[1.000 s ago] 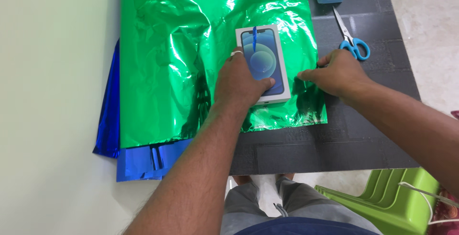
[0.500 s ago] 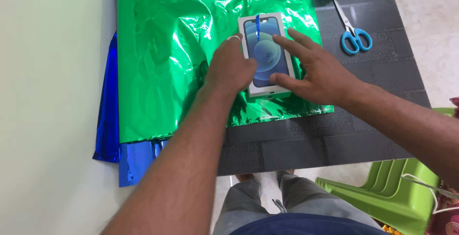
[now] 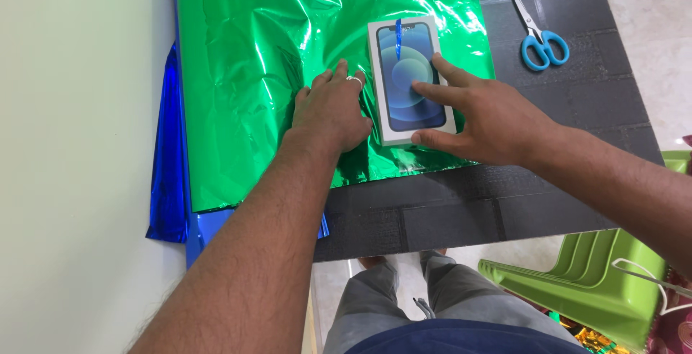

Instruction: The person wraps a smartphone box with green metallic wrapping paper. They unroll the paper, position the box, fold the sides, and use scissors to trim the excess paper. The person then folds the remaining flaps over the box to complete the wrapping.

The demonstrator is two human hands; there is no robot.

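White phone box (image 3: 411, 80) lies flat on green foil sheet (image 3: 245, 73), near its front edge. Right hand (image 3: 484, 120) open, fingers spread on the box lid. Left hand (image 3: 330, 112) flat, pressing the foil just beside the box, possibly touching its side. Scissors (image 3: 539, 35) on the counter (image 3: 577, 94), well apart.

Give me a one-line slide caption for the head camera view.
Right hand presses a phone box on green foil wrap; left hand flattens the foil beside it.

Blue-handled scissors (image 3: 539, 33) on dark mat (image 3: 577, 102), blue foil sheet (image 3: 167, 174) at left, green plastic chair (image 3: 598, 289) below
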